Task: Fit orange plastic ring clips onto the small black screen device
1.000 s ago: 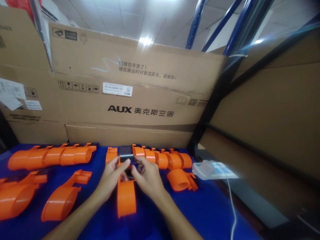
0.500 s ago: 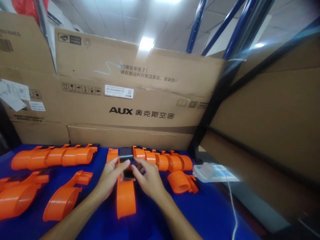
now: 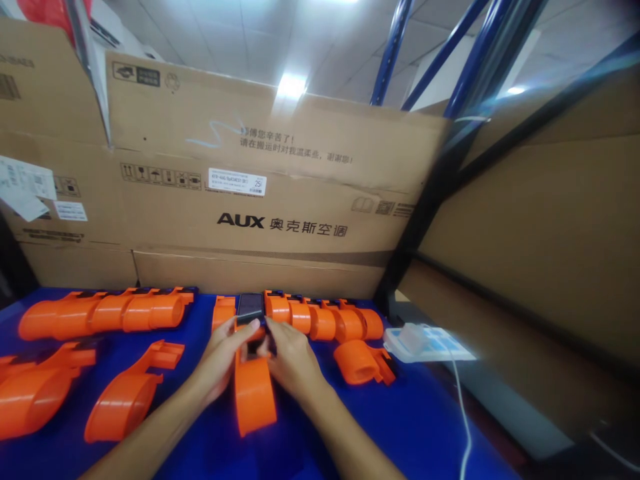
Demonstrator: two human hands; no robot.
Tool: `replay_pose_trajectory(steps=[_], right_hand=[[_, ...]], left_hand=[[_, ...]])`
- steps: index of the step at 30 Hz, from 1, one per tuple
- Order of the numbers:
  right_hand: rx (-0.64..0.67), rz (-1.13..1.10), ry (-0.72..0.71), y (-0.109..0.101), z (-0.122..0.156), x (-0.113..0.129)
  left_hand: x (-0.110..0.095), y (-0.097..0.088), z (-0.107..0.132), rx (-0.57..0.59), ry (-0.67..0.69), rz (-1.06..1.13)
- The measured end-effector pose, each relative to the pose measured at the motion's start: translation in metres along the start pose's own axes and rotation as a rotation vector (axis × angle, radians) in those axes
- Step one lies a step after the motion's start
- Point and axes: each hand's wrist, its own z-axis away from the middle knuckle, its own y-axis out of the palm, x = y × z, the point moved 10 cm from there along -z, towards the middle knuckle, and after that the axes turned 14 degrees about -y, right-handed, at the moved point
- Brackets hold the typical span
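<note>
Between the hands, over the near middle of the blue surface [image 3: 210, 443], is an orange plastic ring-ended holder [image 3: 255, 395], a dark rectangular panel [image 3: 250, 307] at its far end. The left hand [image 3: 220, 357]'s grip is closed on the holder; the right hand [image 3: 295, 357] touches its right side, fingers partly hidden, grip closure unclear.

We list: 1 L grip [image 3: 220, 357], bare hand, thumb in full view, other fingers partly hid. 1 R grip [image 3: 297, 360], bare hand, knuckles rounded, fingertips mostly hid. We also log: 1 L forearm [image 3: 163, 433] & 1 R forearm [image 3: 345, 433], both slim, bare from wrist to frame edge, smooth outline, tapering twd wrist. Nail detail too blurred to call.
</note>
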Motion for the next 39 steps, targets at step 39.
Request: replay_pose_trajectory(steps=[39], right_hand=[[0.709,-0.174,0.423,0.001,0.041,-0.058]], left_hand=[[-0.004,-0.011,-0.001,-0.042,0.033,-0.233]])
